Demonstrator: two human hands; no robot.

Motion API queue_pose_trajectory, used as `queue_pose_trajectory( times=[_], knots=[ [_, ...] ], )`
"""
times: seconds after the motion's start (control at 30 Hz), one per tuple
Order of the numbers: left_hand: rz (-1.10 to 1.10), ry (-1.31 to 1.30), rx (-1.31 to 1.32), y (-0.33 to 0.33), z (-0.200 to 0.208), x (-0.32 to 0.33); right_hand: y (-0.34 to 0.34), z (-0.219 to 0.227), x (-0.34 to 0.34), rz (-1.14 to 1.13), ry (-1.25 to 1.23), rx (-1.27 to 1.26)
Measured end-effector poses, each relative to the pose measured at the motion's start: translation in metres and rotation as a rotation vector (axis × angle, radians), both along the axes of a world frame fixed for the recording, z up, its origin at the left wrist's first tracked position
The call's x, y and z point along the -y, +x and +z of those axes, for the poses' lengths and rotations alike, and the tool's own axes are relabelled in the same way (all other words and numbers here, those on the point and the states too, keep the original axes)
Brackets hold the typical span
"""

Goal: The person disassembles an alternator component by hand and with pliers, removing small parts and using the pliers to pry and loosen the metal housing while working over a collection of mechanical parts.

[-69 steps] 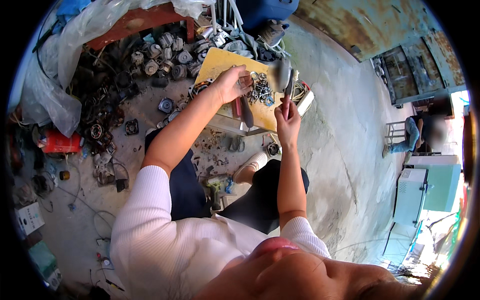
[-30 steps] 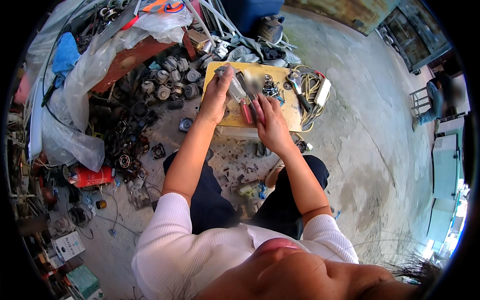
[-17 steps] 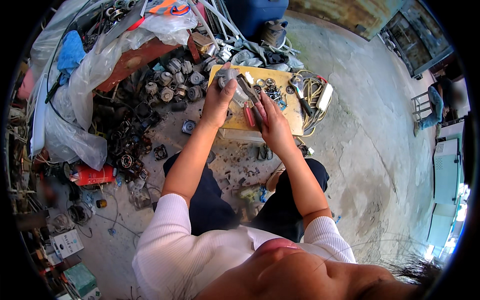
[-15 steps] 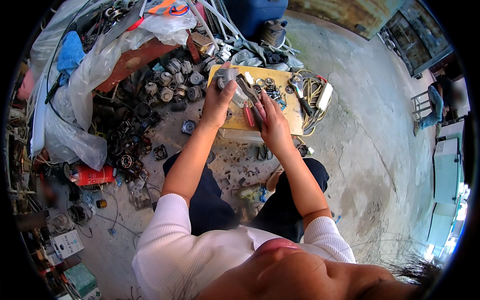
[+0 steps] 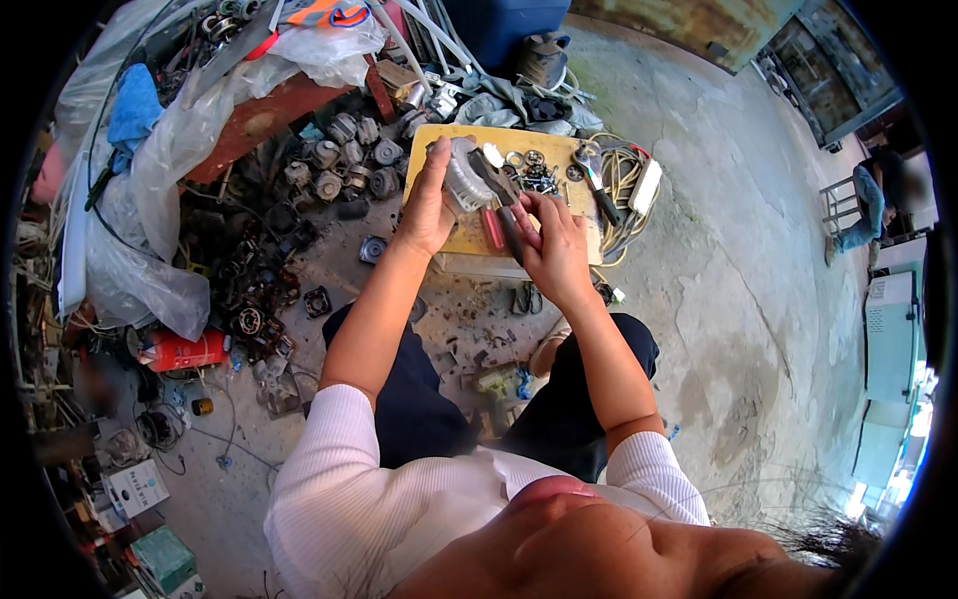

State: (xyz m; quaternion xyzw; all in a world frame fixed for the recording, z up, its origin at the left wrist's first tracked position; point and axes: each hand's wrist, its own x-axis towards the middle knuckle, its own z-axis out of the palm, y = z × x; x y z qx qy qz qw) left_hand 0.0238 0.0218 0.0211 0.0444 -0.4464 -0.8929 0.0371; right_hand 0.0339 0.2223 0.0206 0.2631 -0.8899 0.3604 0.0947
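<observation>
My left hand [image 5: 429, 215] is wrapped around a silver, finned metal motor housing [image 5: 462, 183], thumb raised along its side. In my right hand [image 5: 559, 248] is a pair of pliers [image 5: 506, 196]; its jaws reach to the housing's right side. Whether the jaws grip any part there is too small to tell. Both hands are above a small yellow-topped table [image 5: 425, 150]. Beneath the pliers, a red-handled tool [image 5: 492, 229] lies on the tabletop. Small screws and metal parts [image 5: 540, 181] are scattered beyond my right hand, near round bearing-like rings [image 5: 535, 159].
A black-handled tool [image 5: 608, 207] rests at the table's right edge, beside a coiled cable and white power strip [image 5: 647, 188]. Used motors [image 5: 327, 186] are heaped on the floor leftward. A red canister [image 5: 187, 349] lies farther left. Someone sits [image 5: 866, 210] at the far right.
The housing has turned in my left hand, whose thumb now points upward. My right hand and the pliers have shifted slightly, still against the housing.
</observation>
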Motion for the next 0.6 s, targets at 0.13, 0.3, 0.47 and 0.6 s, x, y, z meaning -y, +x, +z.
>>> queue_pose_trajectory(
  times=[0.13, 0.3, 0.47, 0.6],
  knots=[
    [-0.076, 0.024, -0.005, 0.001, 0.003, 0.0, 0.003, 0.004, -0.002, -0.058, 0.096, -0.103],
    [-0.231, 0.028, -0.027, 0.01, 0.017, 0.009, 0.005, -0.002, -0.003, -0.068, 0.052, -0.283],
    [-0.227, -0.165, -0.08, 0.018, 0.018, 0.009, 0.014, -0.002, -0.006, 0.019, -0.211, 0.329],
    [-0.124, -0.343, -0.24, 0.026, 0.022, 0.0, 0.02, -0.005, -0.008, 0.078, -0.249, 0.533]
  ],
)
